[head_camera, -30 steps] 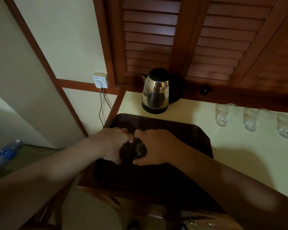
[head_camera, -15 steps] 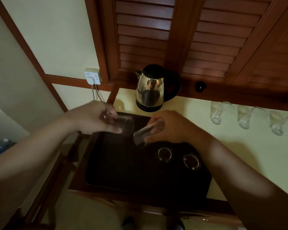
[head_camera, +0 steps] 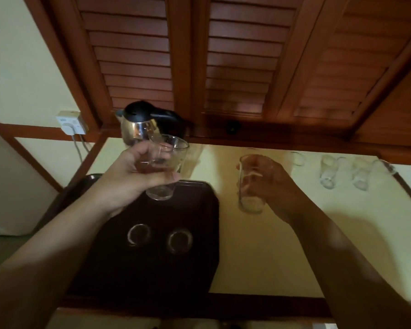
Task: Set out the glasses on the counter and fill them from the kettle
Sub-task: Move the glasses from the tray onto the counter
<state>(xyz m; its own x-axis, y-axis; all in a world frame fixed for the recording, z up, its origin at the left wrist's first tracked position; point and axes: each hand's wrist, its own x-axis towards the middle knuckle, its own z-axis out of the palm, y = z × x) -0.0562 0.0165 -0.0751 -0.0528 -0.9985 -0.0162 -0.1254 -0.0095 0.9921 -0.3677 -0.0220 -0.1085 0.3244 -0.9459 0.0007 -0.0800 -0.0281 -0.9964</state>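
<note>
My left hand [head_camera: 131, 176] grips a clear glass [head_camera: 169, 162] upright above the far edge of the dark tray [head_camera: 152, 281]. To the right of the tray, my right hand [head_camera: 271, 186] holds a second clear glass [head_camera: 249, 200] low over the pale counter [head_camera: 271, 252]; whether it touches the counter I cannot tell. Two more glasses [head_camera: 138, 234] [head_camera: 180, 241] stand on the tray. A steel kettle [head_camera: 142, 124] with a black lid sits at the back of the counter, partly hidden by the left glass. Several empty glasses [head_camera: 328, 172] stand in a row at the back right.
Wooden louvred shutters [head_camera: 235, 67] rise behind the counter above a wooden ledge. A wall socket [head_camera: 70, 122] with a cord is on the left wall. The counter's wooden front edge [head_camera: 247, 305] runs along the bottom.
Both hands lifted a glass each off the tray. The left hand rose toward the kettle; the right hand carried its glass rightward off the tray to the counter.
</note>
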